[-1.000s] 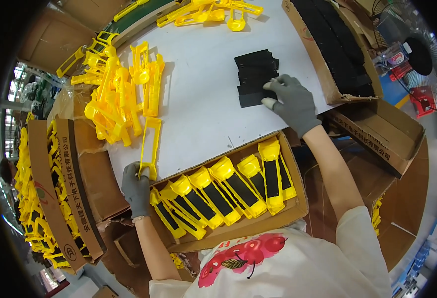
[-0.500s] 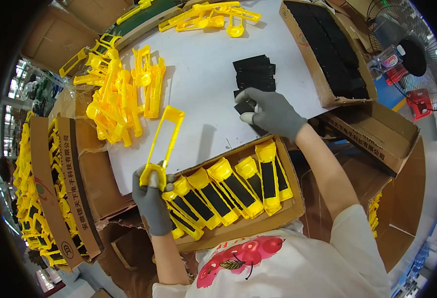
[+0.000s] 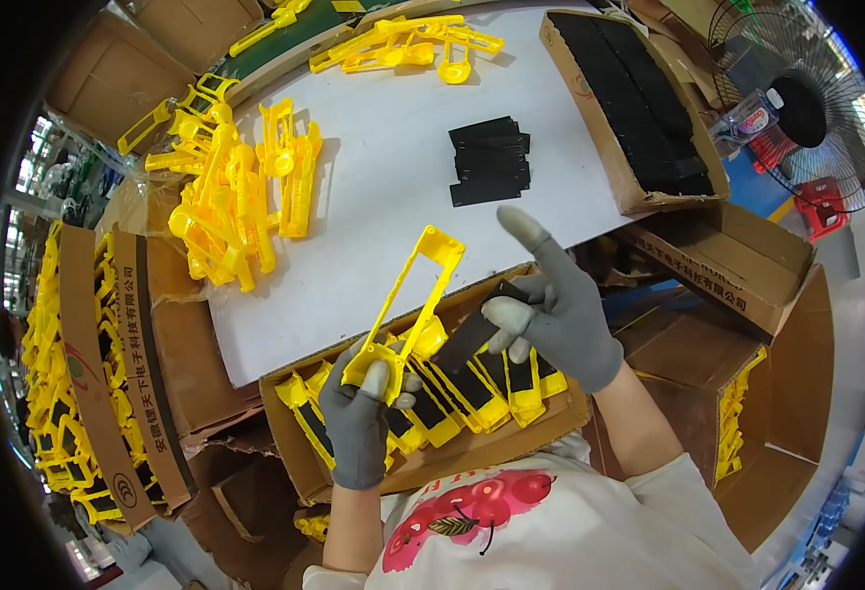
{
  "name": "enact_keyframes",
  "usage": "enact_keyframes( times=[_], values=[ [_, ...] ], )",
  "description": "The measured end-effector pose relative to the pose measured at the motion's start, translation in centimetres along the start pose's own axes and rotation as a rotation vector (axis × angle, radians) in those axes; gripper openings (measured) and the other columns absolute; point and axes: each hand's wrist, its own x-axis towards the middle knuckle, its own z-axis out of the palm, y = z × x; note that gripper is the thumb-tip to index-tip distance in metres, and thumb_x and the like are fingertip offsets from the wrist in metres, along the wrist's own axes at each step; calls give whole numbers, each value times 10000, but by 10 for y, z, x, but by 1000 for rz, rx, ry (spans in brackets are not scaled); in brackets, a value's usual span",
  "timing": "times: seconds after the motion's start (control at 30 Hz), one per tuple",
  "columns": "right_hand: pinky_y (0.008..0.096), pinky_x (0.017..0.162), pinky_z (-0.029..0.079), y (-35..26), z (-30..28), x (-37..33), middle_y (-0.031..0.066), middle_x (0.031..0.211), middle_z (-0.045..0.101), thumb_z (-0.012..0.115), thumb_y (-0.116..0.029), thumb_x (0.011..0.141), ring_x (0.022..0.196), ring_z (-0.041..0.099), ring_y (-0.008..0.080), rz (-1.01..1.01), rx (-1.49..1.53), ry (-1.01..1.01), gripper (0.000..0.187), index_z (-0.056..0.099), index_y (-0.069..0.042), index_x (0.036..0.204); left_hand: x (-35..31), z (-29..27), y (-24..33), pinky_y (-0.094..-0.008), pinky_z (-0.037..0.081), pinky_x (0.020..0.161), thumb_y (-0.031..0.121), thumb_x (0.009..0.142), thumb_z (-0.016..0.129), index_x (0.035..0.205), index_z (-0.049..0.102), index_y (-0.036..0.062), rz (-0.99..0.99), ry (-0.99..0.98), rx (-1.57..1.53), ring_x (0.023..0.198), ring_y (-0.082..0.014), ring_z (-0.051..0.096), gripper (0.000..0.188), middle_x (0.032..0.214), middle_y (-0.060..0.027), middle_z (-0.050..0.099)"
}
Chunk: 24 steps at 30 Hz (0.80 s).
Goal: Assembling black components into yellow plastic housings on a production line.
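My left hand (image 3: pixel 362 428), in a grey glove, is closed on the rounded end of an empty yellow plastic frame (image 3: pixel 377 362), whose open rectangular part points up and away. In my gloved right hand (image 3: pixel 565 324), a thin black rectangular strip (image 3: pixel 470 336) is pinched between thumb and fingers, the index finger stretched out. The strip is close to the frame's right side; it is not inside the frame. Below both hands, a cardboard box (image 3: pixel 408 474) holds several yellow frames fitted with black strips (image 3: pixel 477 391). A stack of black strips (image 3: pixel 491 162) lies on the white table.
Loose yellow frames form a heap (image 3: pixel 226 192) at the table's left, with more frames (image 3: pixel 403 44) at the far edge. A carton of black strips (image 3: pixel 634 103) stands at the right, near a fan (image 3: pixel 796 108). Filled cartons (image 3: pixel 103 374) are far left.
My right hand has left the stack and come toward me with a black strip. My left hand has moved right with the yellow frame, bringing the two close together.
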Motion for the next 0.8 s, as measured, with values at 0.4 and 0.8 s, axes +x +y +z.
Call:
enact_keyframes(
  times=[0.4,0.8],
  values=[
    [199,549,467,6,-3,-17,46,766,657,616,-128,910,597,576,59,-136,-163,16,150,633,-5,993,-6,-3,-6,-280,558,650,56,936,533,1229,555,-41,-63,-125,-26,810,-241,686,309,1051,-177,650],
    [286,601,521,16,2,-21,132,796,681,672,-150,879,664,682,227,-133,-493,25,188,611,-16,996,-10,4,0,-283,557,629,23,905,554,1179,584,-55,-146,-153,-74,760,-236,692,286,932,-160,655]
  ],
)
